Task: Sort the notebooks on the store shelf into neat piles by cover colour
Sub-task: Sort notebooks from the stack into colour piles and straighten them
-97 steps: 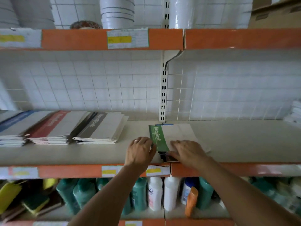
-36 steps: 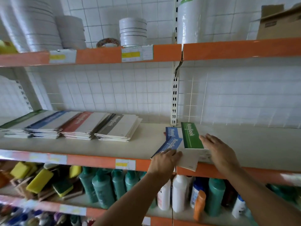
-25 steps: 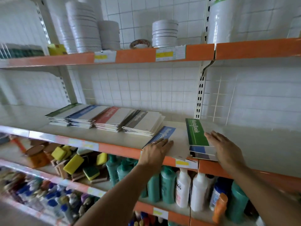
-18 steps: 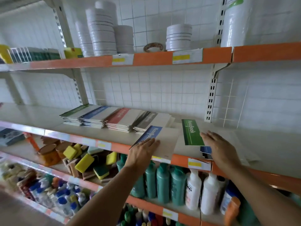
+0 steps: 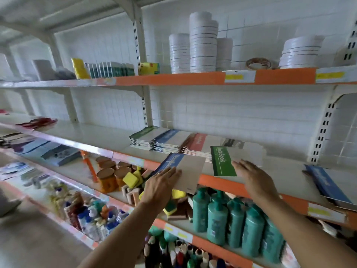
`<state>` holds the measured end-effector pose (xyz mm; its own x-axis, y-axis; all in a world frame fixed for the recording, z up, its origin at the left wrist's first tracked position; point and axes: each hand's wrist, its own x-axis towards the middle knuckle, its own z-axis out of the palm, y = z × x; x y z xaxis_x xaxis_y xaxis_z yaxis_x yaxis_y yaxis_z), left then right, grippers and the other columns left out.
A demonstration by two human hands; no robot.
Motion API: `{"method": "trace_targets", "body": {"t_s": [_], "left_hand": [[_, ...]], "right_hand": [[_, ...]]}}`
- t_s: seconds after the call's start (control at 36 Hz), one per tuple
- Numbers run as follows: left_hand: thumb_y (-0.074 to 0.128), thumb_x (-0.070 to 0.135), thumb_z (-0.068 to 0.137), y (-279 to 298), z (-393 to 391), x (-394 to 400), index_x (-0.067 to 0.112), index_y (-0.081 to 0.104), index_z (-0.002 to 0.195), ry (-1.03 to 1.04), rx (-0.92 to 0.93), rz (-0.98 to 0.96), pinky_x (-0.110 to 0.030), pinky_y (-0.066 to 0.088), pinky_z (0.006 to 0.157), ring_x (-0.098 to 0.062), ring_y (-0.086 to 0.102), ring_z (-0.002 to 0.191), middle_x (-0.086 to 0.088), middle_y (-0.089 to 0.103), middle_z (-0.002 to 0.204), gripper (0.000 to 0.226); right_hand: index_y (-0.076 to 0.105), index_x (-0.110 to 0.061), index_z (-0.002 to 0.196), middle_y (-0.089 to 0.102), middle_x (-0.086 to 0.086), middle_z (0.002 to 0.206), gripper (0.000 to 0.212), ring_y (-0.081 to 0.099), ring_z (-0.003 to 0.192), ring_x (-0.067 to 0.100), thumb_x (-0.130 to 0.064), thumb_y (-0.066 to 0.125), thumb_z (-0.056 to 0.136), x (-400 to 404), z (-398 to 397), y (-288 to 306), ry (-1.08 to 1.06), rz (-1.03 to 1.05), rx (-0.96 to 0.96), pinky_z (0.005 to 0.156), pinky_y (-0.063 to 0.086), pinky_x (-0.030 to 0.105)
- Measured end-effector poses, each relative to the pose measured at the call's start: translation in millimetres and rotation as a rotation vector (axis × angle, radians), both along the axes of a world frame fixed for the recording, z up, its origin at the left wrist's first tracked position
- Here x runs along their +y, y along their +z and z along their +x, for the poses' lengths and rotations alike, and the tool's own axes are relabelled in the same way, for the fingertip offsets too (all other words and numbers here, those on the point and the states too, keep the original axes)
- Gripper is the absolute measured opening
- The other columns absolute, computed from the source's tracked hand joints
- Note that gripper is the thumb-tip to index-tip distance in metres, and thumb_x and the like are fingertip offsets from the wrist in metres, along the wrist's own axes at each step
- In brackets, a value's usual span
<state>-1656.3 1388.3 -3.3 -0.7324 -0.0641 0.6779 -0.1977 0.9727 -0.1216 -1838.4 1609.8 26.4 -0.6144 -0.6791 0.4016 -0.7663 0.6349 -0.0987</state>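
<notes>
Sorting notebooks, mid-carry.
My left hand (image 5: 161, 187) holds the blue notebook (image 5: 180, 169), fingers straight on top; right hand (image 5: 253, 176) lies flat on the green notebook (image 5: 222, 161).

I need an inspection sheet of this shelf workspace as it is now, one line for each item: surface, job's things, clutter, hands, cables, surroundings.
Surface: white shelf with an orange front edge.
Job's things: four sorted piles, green, blue, red and grey; blue notebook overhanging the shelf edge; green notebook beside it; another blue notebook lying far right.
Clutter: nothing seen on the notebook shelf.
Hands: left hand on the blue notebook, fingers straight; right hand flat beside the green notebook.
Cables: nothing seen.
Surroundings: white stacked discs on the shelf above; teal bottles and sponges below.
</notes>
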Motion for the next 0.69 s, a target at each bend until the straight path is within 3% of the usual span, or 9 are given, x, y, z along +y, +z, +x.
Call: {"method": "trace_targets", "body": {"t_s": [0.06,0.14,0.25,0.33,0.39,0.44,0.5,0.64,0.69], "left_hand": [[0.034,0.017,0.069,0.1,10.2,-20.5,0.022,0.077,0.096,0.041,-0.002,0.004,-0.024,0.055,0.058,-0.014,0.072,0.085,0.000,0.074,0.099,0.052],[0.035,0.013,0.068,-0.2,22.0,-47.2,0.021,0.077,0.097,0.067,0.004,0.004,-0.027,0.056,0.057,-0.016,0.072,0.086,-0.002,0.074,0.099,0.051],[0.072,0.004,0.057,1.5,29.2,-76.7,0.017,0.075,0.103,0.079,-0.021,0.044,-0.033,0.057,0.062,-0.021,0.071,0.090,-0.005,0.072,0.105,0.048],[0.092,0.004,0.043,2.0,26.9,-97.3,0.015,0.075,0.105,0.092,-0.041,0.101,-0.035,0.057,0.065,-0.022,0.071,0.092,-0.006,0.072,0.106,0.066],[0.088,0.002,0.051,1.5,20.4,-111.0,0.015,0.074,0.107,0.074,-0.016,0.107,-0.037,0.057,0.068,-0.023,0.070,0.094,-0.007,0.071,0.108,0.060],[0.071,0.004,0.060,1.0,11.4,-123.2,0.016,0.074,0.107,0.069,-0.016,0.103,-0.038,0.057,0.069,-0.023,0.070,0.094,-0.006,0.071,0.109,0.049],[0.060,0.007,0.058,3.1,2.1,-133.6,0.016,0.074,0.106,0.065,-0.043,0.117,-0.038,0.057,0.067,-0.024,0.070,0.093,-0.006,0.071,0.108,0.050],[0.070,-0.005,0.053,13.4,-21.2,-162.8,0.013,0.074,0.107,0.047,-0.041,0.136,-0.038,0.057,0.066,-0.024,0.070,0.094,-0.007,0.071,0.108,0.057],[0.058,-0.006,0.062,18.2,-30.7,-174.7,0.012,0.072,0.110,0.037,-0.018,0.146,-0.040,0.057,0.069,-0.026,0.068,0.099,-0.009,0.069,0.112,0.054]], "right_hand": [[0.015,-0.028,0.152,0.016,-0.004,0.159,0.076,0.021,0.144,0.011,0.011,0.031,0.089,-24.8,10.5,-0.1,0.013,-0.011,0.003,0.110,0.024,0.020],[0.019,-0.028,0.152,0.019,-0.003,0.158,0.080,0.023,0.144,0.012,0.014,0.035,0.086,-57.0,19.6,-1.9,0.032,-0.023,-0.008,0.109,0.027,0.022],[0.027,-0.025,0.150,0.025,-0.001,0.157,0.080,0.029,0.142,0.015,0.016,0.037,0.082,-91.0,23.6,-0.8,0.070,-0.019,0.002,0.107,0.032,0.024],[0.023,-0.026,0.151,0.024,-0.002,0.157,0.077,0.029,0.141,0.014,0.013,0.037,0.086,-110.8,22.0,4.6,0.066,0.004,0.032,0.105,0.033,0.022],[0.020,-0.026,0.152,0.021,-0.003,0.158,0.077,0.027,0.142,0.014,0.013,0.037,0.088,-123.5,18.4,7.4,0.060,0.004,0.035,0.106,0.032,0.022],[0.018,-0.026,0.152,0.019,-0.002,0.158,0.078,0.026,0.142,0.013,0.013,0.038,0.088,-135.8,12.7,9.5,0.056,0.005,0.036,0.108,0.031,0.022],[0.019,-0.024,0.152,0.020,-0.002,0.158,0.077,0.027,0.142,0.014,0.013,0.038,0.087,-148.7,4.2,11.3,0.059,-0.010,0.041,0.109,0.029,0.022],[0.021,-0.023,0.152,0.021,-0.001,0.158,0.075,0.024,0.143,0.013,0.013,0.035,0.087,-183.0,-21.2,15.8,0.079,-0.066,0.032,0.111,0.025,0.022],[0.019,-0.024,0.152,0.020,-0.002,0.158,0.076,0.022,0.144,0.012,0.012,0.035,0.087,-196.2,-31.1,18.9,0.079,-0.066,0.031,0.110,0.023,0.021]]}}
